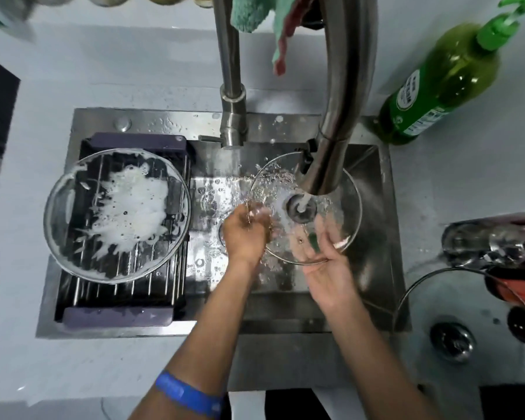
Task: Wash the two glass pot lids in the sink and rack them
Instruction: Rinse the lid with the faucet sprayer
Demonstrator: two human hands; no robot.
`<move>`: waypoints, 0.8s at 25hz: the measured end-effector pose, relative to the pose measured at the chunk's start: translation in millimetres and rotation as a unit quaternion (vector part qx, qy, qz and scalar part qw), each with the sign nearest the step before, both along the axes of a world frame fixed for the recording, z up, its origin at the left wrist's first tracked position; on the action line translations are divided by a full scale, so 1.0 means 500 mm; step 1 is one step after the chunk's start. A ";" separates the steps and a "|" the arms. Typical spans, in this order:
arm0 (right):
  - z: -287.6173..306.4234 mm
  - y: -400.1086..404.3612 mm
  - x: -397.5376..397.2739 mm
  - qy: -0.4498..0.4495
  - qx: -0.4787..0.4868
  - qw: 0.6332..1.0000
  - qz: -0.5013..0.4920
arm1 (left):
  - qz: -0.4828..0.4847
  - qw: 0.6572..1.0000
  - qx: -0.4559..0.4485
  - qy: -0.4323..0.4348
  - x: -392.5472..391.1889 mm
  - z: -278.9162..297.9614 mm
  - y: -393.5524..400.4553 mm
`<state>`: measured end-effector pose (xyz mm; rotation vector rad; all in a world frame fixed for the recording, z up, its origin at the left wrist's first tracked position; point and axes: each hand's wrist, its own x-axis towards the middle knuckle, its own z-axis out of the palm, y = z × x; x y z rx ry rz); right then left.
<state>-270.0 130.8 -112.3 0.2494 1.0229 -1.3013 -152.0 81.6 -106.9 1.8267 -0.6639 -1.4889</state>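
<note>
Both hands hold one glass lid (331, 189) under running water at frame centre: the right hand (325, 268) grips its lower rim, the left hand (246, 231) curls on its left edge. A soapy lid (117, 215) lies on the rack (125, 298) at left, across the sink (285, 316). A green bottle (443, 83) stands upper right on the counter (467, 177).

Sink (388, 207): brushed steel, wet, glossy; lids (340, 189) clear glass; rack (125, 316) metal rods; bottle (443, 83) shiny green plastic; tabletop (43, 116) smooth white.
</note>
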 end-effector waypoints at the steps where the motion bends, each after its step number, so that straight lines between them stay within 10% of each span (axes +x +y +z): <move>1: 0.003 -0.009 0.006 -0.026 0.011 1.000 -0.014 | 0.053 0.993 0.009 0.104 0.016 0.003 0.025; 4: 0.020 -0.063 -0.021 0.016 0.055 0.994 0.089 | -0.023 0.972 0.012 0.233 0.077 -0.002 0.037; 7: 0.021 -0.086 -0.035 0.337 0.129 0.909 0.209 | -0.035 0.947 0.009 0.321 0.127 0.001 0.042; 10: -0.001 -0.050 0.028 0.732 0.021 0.493 0.469 | -0.080 0.926 0.012 0.369 0.107 0.013 0.080; 11: -0.001 -0.052 0.047 0.735 -0.050 0.436 0.517 | -0.094 0.924 0.007 0.371 0.099 0.014 0.085; 14: 0.008 -0.106 0.032 0.678 -0.160 0.456 0.554 | -0.084 0.916 -0.012 0.392 0.101 0.008 0.076; 20: 0.016 -0.082 0.045 0.753 -0.173 0.343 0.534 | -0.106 0.919 0.000 0.381 0.126 0.028 0.066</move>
